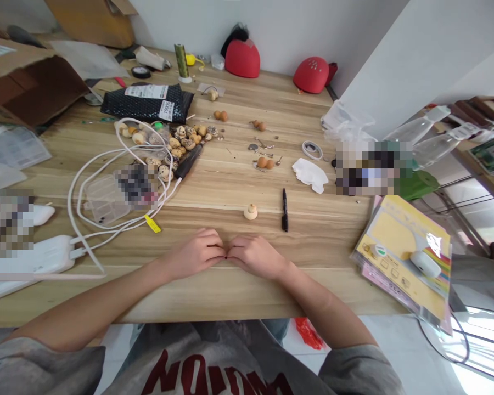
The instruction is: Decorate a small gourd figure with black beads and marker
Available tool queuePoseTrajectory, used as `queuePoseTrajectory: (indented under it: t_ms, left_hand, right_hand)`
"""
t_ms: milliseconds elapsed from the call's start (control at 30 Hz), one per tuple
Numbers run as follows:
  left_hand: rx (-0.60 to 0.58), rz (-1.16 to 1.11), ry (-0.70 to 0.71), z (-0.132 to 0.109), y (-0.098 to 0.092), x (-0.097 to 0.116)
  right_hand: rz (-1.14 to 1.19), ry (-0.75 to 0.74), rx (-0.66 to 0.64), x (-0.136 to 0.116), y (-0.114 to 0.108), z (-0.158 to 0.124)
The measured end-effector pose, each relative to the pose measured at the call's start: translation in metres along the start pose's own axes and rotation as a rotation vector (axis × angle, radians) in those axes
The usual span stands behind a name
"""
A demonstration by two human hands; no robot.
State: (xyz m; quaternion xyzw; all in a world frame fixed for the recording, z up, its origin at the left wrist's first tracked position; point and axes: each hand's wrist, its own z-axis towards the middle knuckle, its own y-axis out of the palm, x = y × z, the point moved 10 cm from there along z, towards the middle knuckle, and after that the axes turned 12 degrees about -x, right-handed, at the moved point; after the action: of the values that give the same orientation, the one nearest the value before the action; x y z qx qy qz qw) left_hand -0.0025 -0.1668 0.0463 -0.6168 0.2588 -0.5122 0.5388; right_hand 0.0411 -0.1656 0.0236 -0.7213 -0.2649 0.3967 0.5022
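Wooden table (325,241), black marker (285,211), black parcel (144,106)

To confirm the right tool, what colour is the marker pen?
The marker pen is black, best seen in the head view.

Shirt (230,334): grey, with mottled, washed-out lighter and darker patches, bottom centre of the frame
Chest lettering (198,376): large dark red block capitals, partly cut off by the lower edge
Left sleeve (45,366): short, loose, faded grey, lower left
Right sleeve (356,370): short, same grey, lower right
Legwear (278,330): blue-grey cloth, slightly visible beside the shirt
Forearms, hands: bare
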Motion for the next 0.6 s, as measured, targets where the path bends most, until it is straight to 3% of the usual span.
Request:
queuePoseTrajectory:
  t_ms: [600]
  left_hand:
    - [-0.117, 0.077, 0.009, 0.002, 0.013, 0.000]
  right_hand:
    - [0.058, 0.048, -0.045, 0.008, 0.000, -0.002]
